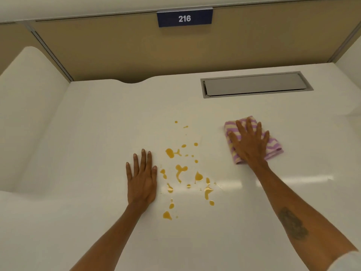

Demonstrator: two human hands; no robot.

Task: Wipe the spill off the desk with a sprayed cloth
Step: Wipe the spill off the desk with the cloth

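A scatter of orange-yellow liquid drops and small puddles (182,171) lies on the glossy white desk (93,133), about midway between its left and right sides and closer to the near edge than to the back edge. The blots run in a loose band from a few tiny dots farther back to a larger blob nearest me.

My left hand (141,180) lies flat, palm down, on the bare desk just beside the left margin of the spill, fingers straight and close together, holding nothing. The thumb side nearly meets the closest drops, though I cannot tell whether it touches them.

My right hand (249,145) presses flat on a folded cloth with purple and pale yellow stripes (273,149), fingers spread apart over it, not curled around it. The cloth sits on the desk to the right of the spill, clear of every drop, with bare white surface between them.

Behind the cloth, near the back right corner of the desk, a grey rectangular metal flap (254,86) is set in the surface. Along the back edge rises a tan partition panel (117,49), and at its top hangs a dark blue sign reading 216 (184,18).
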